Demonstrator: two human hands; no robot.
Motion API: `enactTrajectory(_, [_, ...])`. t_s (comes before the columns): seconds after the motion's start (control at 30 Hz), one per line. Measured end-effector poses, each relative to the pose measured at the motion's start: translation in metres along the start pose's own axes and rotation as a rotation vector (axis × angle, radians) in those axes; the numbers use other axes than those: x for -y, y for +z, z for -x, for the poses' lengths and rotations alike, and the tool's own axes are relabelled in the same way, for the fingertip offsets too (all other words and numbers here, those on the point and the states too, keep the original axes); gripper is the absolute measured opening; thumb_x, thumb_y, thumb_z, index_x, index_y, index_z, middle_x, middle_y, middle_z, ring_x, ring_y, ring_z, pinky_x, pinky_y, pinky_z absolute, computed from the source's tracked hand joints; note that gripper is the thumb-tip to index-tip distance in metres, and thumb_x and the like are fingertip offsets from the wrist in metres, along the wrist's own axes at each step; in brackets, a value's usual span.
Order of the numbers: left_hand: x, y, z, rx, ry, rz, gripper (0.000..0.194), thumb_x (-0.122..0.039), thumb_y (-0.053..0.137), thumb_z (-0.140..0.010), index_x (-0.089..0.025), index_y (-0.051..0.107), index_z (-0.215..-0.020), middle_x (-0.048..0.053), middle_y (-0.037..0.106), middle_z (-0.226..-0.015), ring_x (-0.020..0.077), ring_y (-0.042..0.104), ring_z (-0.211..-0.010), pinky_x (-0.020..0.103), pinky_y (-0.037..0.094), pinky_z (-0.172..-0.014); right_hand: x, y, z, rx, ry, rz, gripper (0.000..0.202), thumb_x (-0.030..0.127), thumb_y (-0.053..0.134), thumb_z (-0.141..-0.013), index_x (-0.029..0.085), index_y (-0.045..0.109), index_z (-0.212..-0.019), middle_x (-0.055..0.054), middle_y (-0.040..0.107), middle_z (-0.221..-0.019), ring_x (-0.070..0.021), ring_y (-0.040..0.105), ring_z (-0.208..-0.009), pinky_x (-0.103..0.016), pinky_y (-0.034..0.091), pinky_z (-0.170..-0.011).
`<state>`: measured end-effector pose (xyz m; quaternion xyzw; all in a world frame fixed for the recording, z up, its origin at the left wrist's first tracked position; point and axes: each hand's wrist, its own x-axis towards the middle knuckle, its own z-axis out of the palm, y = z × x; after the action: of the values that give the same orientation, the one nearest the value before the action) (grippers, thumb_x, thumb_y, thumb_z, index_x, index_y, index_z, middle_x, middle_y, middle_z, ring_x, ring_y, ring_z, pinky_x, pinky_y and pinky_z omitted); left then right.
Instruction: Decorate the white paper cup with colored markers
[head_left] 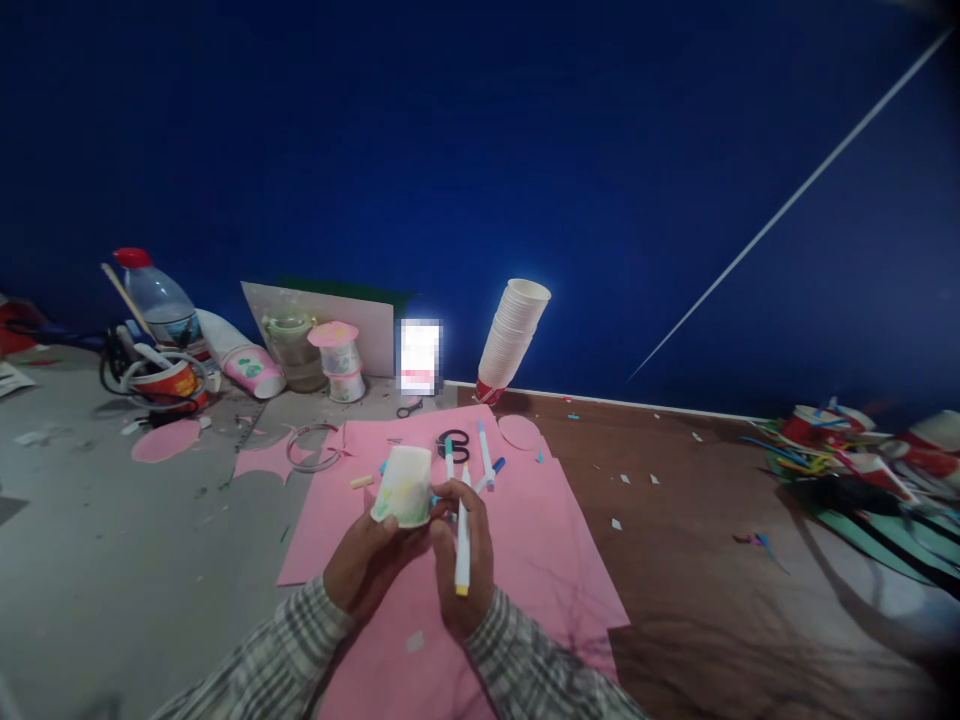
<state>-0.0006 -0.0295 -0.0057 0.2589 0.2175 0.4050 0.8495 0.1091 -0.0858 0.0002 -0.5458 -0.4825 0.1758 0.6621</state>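
A white paper cup (406,478) with faint green and yellow drawing stands upside down in my left hand (361,565), whose fingers and thumb hold it near the rim. In my right hand (474,545) is a white marker (463,548) with a yellow end, its tip pointing away from me. The fingertips of that hand are close to the cup's right side; whether they touch it I cannot tell. Just beyond, on pink paper (540,560), lie black-handled scissors (454,446), a light blue marker (485,455) and a small pale yellow cap (361,482).
A leaning stack of paper cups (514,335) stands against the blue wall. At the left are a plastic bottle (161,305), a decorated cup tower (341,365), a glass jug (298,355) and a roll of tape (315,447). Paper scraps dot the brown tabletop (675,560).
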Motion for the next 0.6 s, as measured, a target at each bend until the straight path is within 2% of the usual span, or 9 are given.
enactTrajectory(0.1, [-0.001,-0.006,-0.002,-0.046,-0.018,0.024,0.046,-0.025,0.063,-0.061,-0.011,0.056,-0.105,0.021,0.066,-0.099,0.0387,0.052,-0.098,0.050,0.043,-0.082,-0.001,-0.002,0.000,-0.065,-0.025,-0.114,0.030,0.025,0.046,-0.082,0.027,0.058,-0.109,-0.005,0.062,-0.091,-0.0258,0.062,-0.072,-0.039,0.054,-0.064])
enactTrajectory(0.17, [-0.001,-0.011,-0.004,-0.066,-0.033,0.049,0.044,-0.027,0.060,-0.064,-0.010,0.057,-0.105,0.021,0.067,-0.098,0.0373,0.054,-0.095,0.050,0.044,-0.082,-0.003,-0.004,0.000,-0.048,-0.079,-0.113,0.030,0.027,0.043,-0.083,0.026,0.062,-0.106,-0.005,0.061,-0.087,-0.0272,0.062,-0.074,-0.040,0.053,-0.062])
enactTrajectory(0.27, [-0.001,-0.014,-0.004,-0.039,-0.057,0.118,0.039,-0.028,0.056,-0.067,-0.011,0.058,-0.102,0.020,0.067,-0.097,0.0354,0.057,-0.091,0.050,0.045,-0.081,-0.003,-0.006,-0.001,0.007,-0.152,-0.079,0.029,0.028,0.043,-0.085,0.024,0.067,-0.101,-0.006,0.062,-0.083,-0.0281,0.061,-0.075,-0.041,0.052,-0.063])
enactTrajectory(0.37, [-0.002,-0.013,-0.003,-0.003,-0.087,0.172,0.035,-0.029,0.055,-0.068,-0.011,0.060,-0.097,0.019,0.069,-0.091,0.0342,0.059,-0.085,0.050,0.047,-0.079,0.001,-0.006,-0.003,0.012,-0.201,-0.090,0.027,0.025,0.045,-0.085,0.024,0.068,-0.099,-0.006,0.065,-0.081,-0.0276,0.063,-0.074,-0.041,0.052,-0.065])
enactTrajectory(0.43, [-0.002,-0.011,-0.003,-0.006,-0.098,0.198,0.034,-0.028,0.055,-0.068,-0.012,0.061,-0.096,0.018,0.069,-0.088,0.0335,0.060,-0.083,0.049,0.047,-0.078,0.004,-0.006,-0.004,0.024,-0.185,-0.108,0.026,0.022,0.047,-0.084,0.025,0.068,-0.098,-0.005,0.065,-0.080,-0.0267,0.063,-0.072,-0.039,0.053,-0.064])
enactTrajectory(0.6, [-0.003,-0.012,-0.004,-0.015,-0.098,0.245,0.036,-0.024,0.056,-0.066,-0.013,0.058,-0.100,0.018,0.068,-0.093,0.0325,0.059,-0.087,0.051,0.045,-0.082,0.007,-0.006,-0.004,0.077,-0.031,-0.152,0.023,0.016,0.049,-0.080,0.024,0.065,-0.094,-0.001,0.061,-0.074,-0.0231,0.062,-0.062,-0.033,0.053,-0.056])
